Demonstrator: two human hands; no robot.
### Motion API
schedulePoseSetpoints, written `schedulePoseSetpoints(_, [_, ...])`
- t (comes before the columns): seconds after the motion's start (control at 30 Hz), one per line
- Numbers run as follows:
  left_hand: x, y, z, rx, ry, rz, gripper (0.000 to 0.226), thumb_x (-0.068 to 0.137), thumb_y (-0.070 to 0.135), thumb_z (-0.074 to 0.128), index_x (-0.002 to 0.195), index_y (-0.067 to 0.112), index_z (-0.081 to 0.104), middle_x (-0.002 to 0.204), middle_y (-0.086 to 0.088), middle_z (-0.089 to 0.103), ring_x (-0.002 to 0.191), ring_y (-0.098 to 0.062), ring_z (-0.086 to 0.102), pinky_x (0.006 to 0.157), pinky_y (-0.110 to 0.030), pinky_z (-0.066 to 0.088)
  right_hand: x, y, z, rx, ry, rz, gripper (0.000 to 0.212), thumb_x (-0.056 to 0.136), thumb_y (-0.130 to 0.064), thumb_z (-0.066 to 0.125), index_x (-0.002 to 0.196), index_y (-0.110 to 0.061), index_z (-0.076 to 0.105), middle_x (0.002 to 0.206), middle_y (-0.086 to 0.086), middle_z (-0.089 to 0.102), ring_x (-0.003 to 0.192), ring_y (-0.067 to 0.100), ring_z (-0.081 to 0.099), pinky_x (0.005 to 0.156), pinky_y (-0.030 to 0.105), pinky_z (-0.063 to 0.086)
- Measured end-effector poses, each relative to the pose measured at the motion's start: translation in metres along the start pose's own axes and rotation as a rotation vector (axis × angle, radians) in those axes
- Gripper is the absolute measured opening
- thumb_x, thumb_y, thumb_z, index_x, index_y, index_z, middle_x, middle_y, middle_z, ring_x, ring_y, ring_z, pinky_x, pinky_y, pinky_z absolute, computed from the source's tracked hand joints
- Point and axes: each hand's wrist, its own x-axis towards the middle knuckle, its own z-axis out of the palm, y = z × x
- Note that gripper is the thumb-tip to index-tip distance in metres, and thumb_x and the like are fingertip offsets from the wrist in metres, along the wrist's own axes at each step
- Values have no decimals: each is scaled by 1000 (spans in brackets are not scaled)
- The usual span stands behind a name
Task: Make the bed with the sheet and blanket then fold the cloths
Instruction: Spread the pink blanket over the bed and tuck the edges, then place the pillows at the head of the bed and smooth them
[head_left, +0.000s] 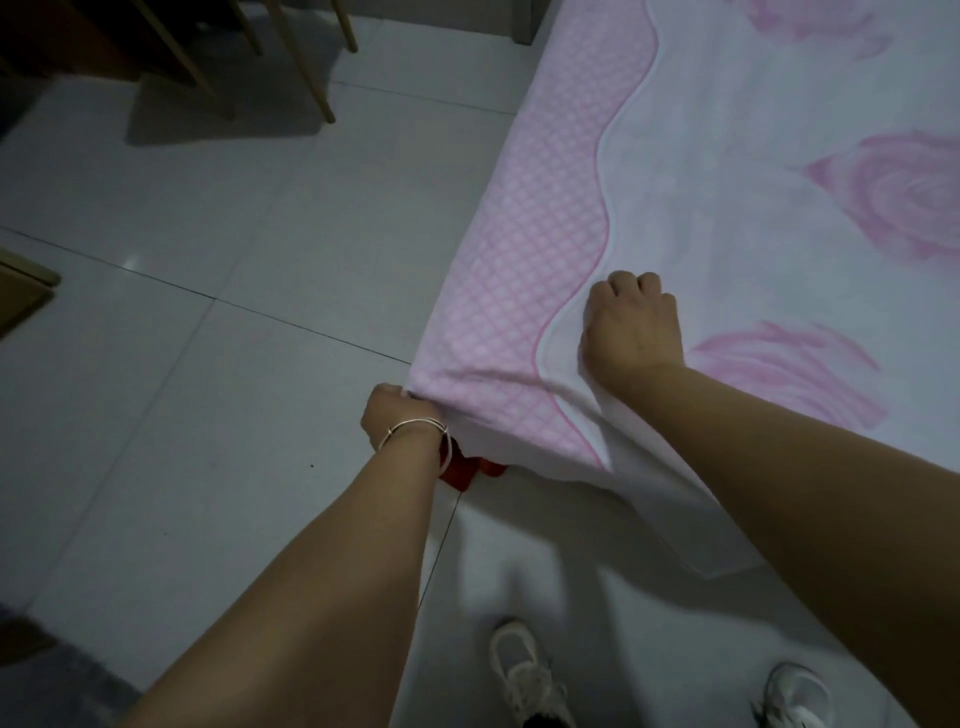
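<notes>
Shoes (524, 670) below me; left hand (395, 415) grips the sheet (519, 322) corner, right hand (631, 327) presses clenched on it. Bed-making step; next, I'd pull the corner taut.

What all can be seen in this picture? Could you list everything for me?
Blanket: one, white with pink roses and a pink checked border, spread on the bed at right.
Red thing: one, under the blanket's corner; cannot tell what.
Wooden legs: several, light brown, top left.
Floor: grey tiles.
Shoes: two, white, bottom.
Bangle: one, silver, left wrist.
Left hand: gripping the blanket's corner.
Right hand: fist pressed on the blanket.
</notes>
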Motion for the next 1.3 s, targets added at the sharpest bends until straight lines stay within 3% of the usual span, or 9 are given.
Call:
schedulePoseSetpoints(0.27, [34, -10, -18, 11, 74, -68, 32, 88, -2, 50, 119, -4, 57, 126, -21, 60, 117, -33, 58, 94, -37, 48, -1, -9, -2, -9, -29, 41, 25, 88, -5, 41, 110, 0, 53, 117, 17, 52, 110, 34, 44, 79, 36, 30])
schedulePoseSetpoints(0.37, [31, -5, -13, -129, -6, -161, 48, 91, 8, 51, 137, 2, 40, 142, -16, 43, 128, -32, 47, 104, -39, 44, -3, -7, -1, -4, -58, 30, 27, 89, -6, 41, 113, -1, 51, 120, 16, 50, 111, 33, 43, 85, 38, 35])
schedulePoseSetpoints(0.43, [23, 4, -13, -141, 46, -150, 52, 91, 6, 49, 140, 4, 30, 147, -16, 30, 131, -34, 40, 107, -41, 38, -5, -5, -1, 19, -73, 30, 28, 89, -7, 40, 115, -2, 50, 122, 15, 49, 113, 33, 43, 87, 38, 35])
schedulePoseSetpoints(0.5, [0, 20, -13, -118, 119, 1, 50, 86, -3, 47, 134, 7, 35, 144, -15, 30, 128, -35, 40, 106, -43, 35, -10, -3, -4, 51, -96, 36, 29, 91, -10, 40, 118, -4, 49, 124, 14, 48, 114, 32, 42, 88, 38, 35])
schedulePoseSetpoints(0.63, [-55, 36, 10, 261, 64, 673, 52, 79, -2, 51, 127, 17, 48, 144, -3, 34, 133, -26, 33, 105, -38, 28, -21, 13, -15, 67, -156, -6, 37, 93, -24, 46, 127, -8, 44, 133, 11, 42, 122, 31, 38, 94, 39, 36])
schedulePoseSetpoints(0.7, [-83, 43, 29, 493, -59, 844, 43, 84, 7, 49, 125, 21, 50, 144, -1, 35, 134, -24, 30, 105, -38, 28, -31, 36, -24, 56, -185, 6, 45, 92, -29, 50, 132, -10, 41, 137, 10, 39, 126, 31, 36, 97, 41, 36])
schedulePoseSetpoints(0.93, [-204, 74, 103, 890, -244, 934, 40, 90, 6, 42, 129, 11, 42, 136, -11, 37, 127, -31, 35, 96, -41, 38, -85, 175, -45, -13, -354, 51, 39, 91, -10, 45, 130, -12, 45, 135, 12, 41, 126, 31, 36, 100, 41, 36])
schedulePoseSetpoints(1.07, [-287, 96, 158, 896, -325, 959, 37, 93, 9, 39, 130, 10, 42, 135, -14, 41, 124, -33, 40, 97, -43, 40, -125, 265, -58, 31, -358, 127, 33, 91, -8, 45, 124, -9, 49, 131, 12, 43, 123, 30, 40, 98, 39, 38])
schedulePoseSetpoints(1.3, [-440, 130, 262, 743, -574, 1003, 35, 97, 11, 37, 132, 10, 42, 134, -13, 41, 121, -30, 49, 105, -39, 41, -178, 433, -78, 72, -319, 245, 41, 94, -17, 48, 135, -11, 43, 142, 12, 39, 130, 31, 38, 103, 40, 36])
